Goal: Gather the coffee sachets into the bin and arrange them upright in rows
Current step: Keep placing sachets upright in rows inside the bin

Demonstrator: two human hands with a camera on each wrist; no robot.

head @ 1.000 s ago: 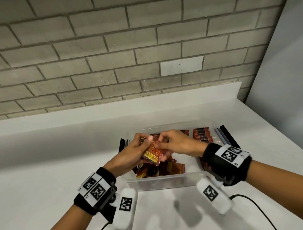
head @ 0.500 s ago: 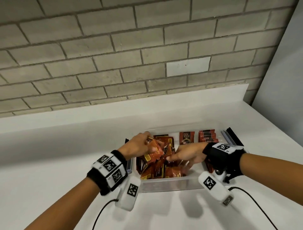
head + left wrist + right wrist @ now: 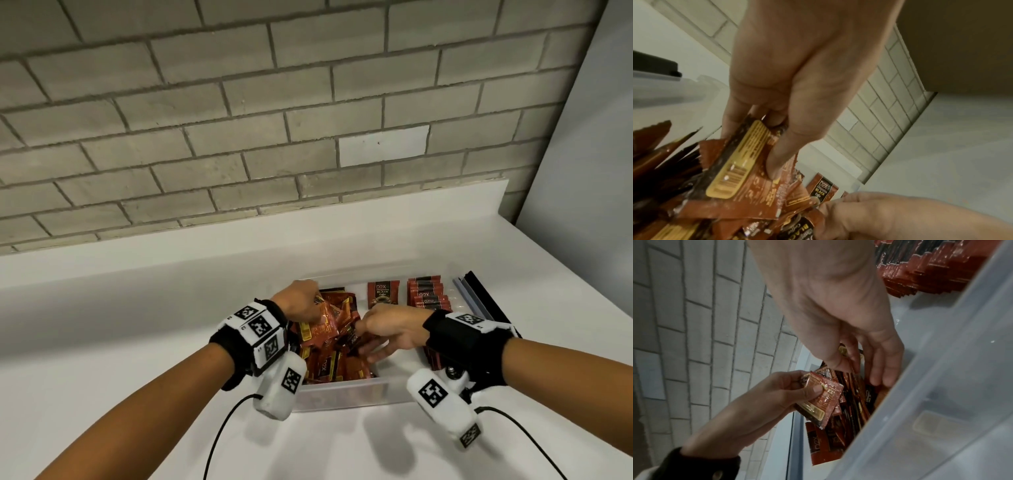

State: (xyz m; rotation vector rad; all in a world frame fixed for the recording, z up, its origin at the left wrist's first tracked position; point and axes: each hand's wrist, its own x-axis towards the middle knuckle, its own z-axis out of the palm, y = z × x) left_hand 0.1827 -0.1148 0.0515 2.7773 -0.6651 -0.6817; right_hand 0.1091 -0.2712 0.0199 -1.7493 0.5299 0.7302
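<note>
A clear plastic bin on the white counter holds a loose pile of red-brown coffee sachets in its left half. One sachet stands upright at the back middle, and a row of upright sachets fills the right side. My left hand grips a small stack of sachets over the pile's back left, thumb pressed on top. My right hand reaches into the pile, thumb and forefinger pinching the edge of one sachet; its other fingers hang down beside the near bin wall.
A dark lid-like piece lies against the bin's right side. A brick wall runs behind the counter, and a grey wall closes off the right. Black cables trail from both wrists over the counter's near part.
My hands were together on the stack above the bin. The right hand has let go and dropped into the pile, while the left hand kept the stack and moved left and back.
</note>
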